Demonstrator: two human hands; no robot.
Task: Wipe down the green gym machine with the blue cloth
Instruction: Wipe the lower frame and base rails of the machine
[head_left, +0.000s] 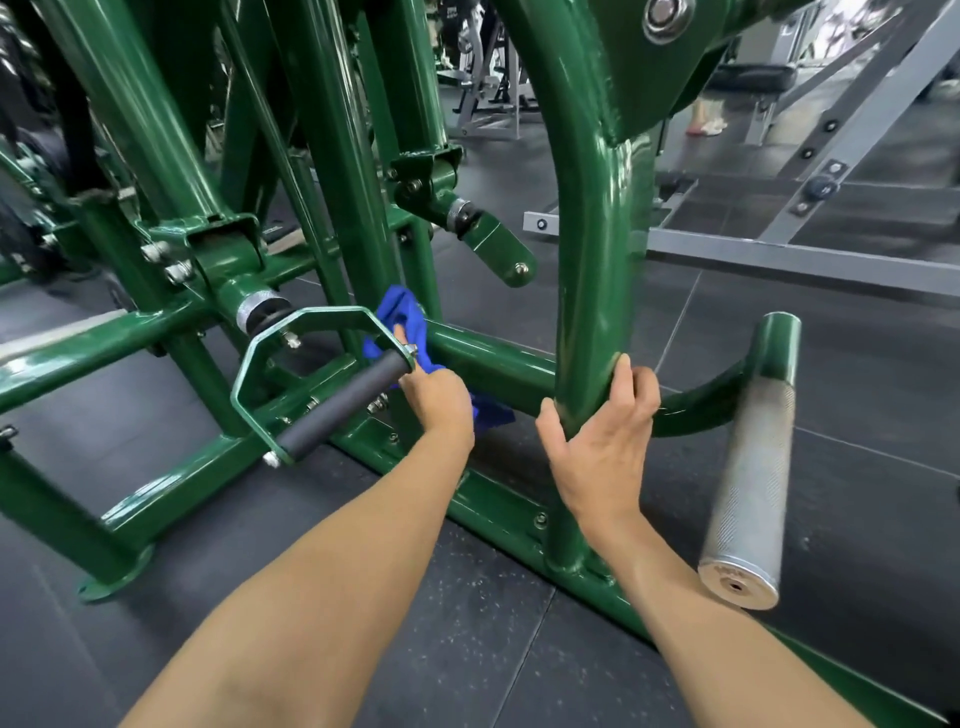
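left hand (439, 397) grips the blue cloth (402, 325), bunched against a low horizontal bar of the green gym machine (592, 218), just behind the black foam handle (340, 405). right hand (602, 441) wraps the curved upright tube, thumb left, fingers right. knurled steel sleeve (753, 499) off to the right, dark rubber floor (467, 649) below.

text: none legible | labels: none | numbers: none | surfaces checked: green machine (587, 291)

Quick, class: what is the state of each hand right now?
Left hand: grips the blue cloth against a low green bar.
Right hand: fingers curled round the green upright tube.
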